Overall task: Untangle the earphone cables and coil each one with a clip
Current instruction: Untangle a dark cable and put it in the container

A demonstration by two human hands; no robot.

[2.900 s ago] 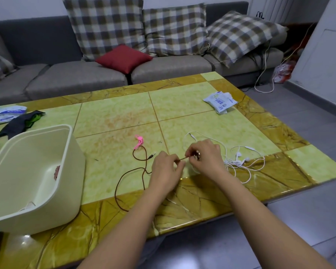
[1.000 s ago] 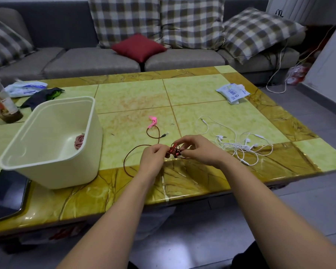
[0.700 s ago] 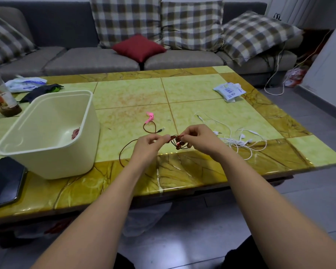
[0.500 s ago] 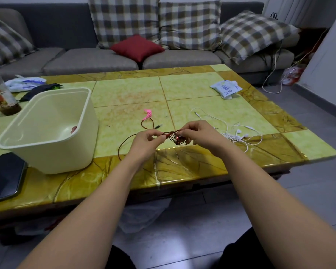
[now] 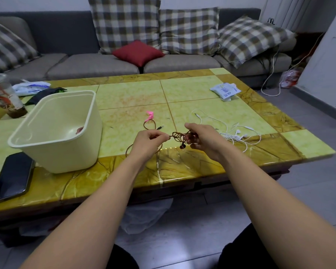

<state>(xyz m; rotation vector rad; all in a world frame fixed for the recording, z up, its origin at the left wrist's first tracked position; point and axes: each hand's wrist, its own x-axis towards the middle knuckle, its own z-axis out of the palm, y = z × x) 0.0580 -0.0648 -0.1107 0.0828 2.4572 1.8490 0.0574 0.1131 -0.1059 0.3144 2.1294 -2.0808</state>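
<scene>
A dark phone (image 5: 12, 175) lies at the left of the table (image 5: 182, 169), its near end close to the front edge. Behind it, a plastic cup (image 5: 5, 96) stands by the left edge. A cream bin (image 5: 56, 133) stands just beside the phone, with a small reddish coil (image 5: 79, 130) on its floor. Between the bin's right wall and the hands there is a strip of bare green tile, and more bare tile runs back toward the sofa (image 5: 97, 65).

A pink clip (image 5: 149, 115) lies on the tile beyond the left hand (image 5: 147, 141), well in from any edge. This hand pinches the brown earphone cable (image 5: 179, 135) between thumb and forefinger. The slack of the cable drops from the hand to the table and curves back to a loop by the clip, and the jack plug (image 5: 160, 127) rests on the tile. The cable is thin and dark reddish-brown.

Both hands are raised just above the band of brown marble along the table's front. Between them, the cable is gathered into several small loose loops. The right hand (image 5: 204, 139) has its fingers curled around those loops, and one earbud (image 5: 182, 146) dangles below.

Right of that hand, the white earphone cable (image 5: 235, 133) sprawls in a loose tangle on the table, and one strand reaches toward the front edge. A white packet (image 5: 224, 91) lies near the far right edge, and grey floor shows beyond it.
</scene>
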